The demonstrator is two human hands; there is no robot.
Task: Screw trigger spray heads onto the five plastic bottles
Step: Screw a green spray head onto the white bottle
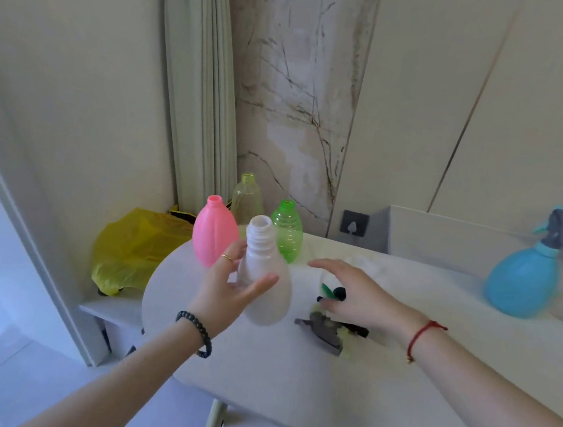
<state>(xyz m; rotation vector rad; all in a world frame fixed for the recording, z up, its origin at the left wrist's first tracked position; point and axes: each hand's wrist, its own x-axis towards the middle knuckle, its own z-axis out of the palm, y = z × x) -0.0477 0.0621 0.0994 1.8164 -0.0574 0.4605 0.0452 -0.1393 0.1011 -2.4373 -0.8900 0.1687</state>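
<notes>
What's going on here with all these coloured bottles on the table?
A person is fitting spray heads onto plastic bottles. The left hand holds a white bottle, its neck open, while the right hand reaches down to a pile of loose spray heads on the table. The pink bottle, yellow bottle and green bottle stand uncapped behind. The blue bottle already has its head.

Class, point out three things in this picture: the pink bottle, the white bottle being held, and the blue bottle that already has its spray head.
pink bottle [214,238], head view, on its rounded belly.
white bottle [268,281], head view, on its shoulder above the thumb.
blue bottle [522,283], head view, on its wide body.
</notes>
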